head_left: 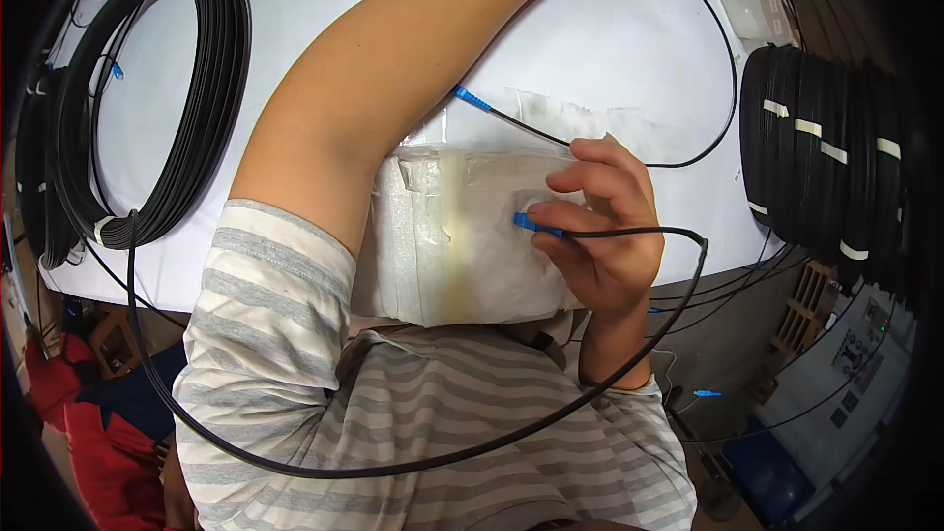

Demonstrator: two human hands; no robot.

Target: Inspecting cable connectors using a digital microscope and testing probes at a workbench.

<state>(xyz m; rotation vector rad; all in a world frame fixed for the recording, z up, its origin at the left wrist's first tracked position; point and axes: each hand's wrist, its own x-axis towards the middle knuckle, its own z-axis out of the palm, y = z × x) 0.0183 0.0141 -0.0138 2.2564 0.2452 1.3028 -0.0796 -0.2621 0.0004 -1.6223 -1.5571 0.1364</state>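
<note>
My right hand (605, 226) pinches a thin black cable (629, 232) just behind its blue connector (525, 222), holding the tip against a white foam block (462, 236) wrapped in clear film at the table's front edge. The cable loops down across my striped shirt and up to a black coil at left. My left arm (393, 69) stretches up across the white table (610, 49); its hand is out of view past the top edge. A second blue connector (470, 98) on another black cable lies on the table beside that arm.
A large coil of black cable (187, 88) lies on the table at left. Several taped black coils (826, 157) stack at the right edge. Loose cables, a blue connector (704, 393) and grey equipment sit on the floor at lower right; red fabric at lower left.
</note>
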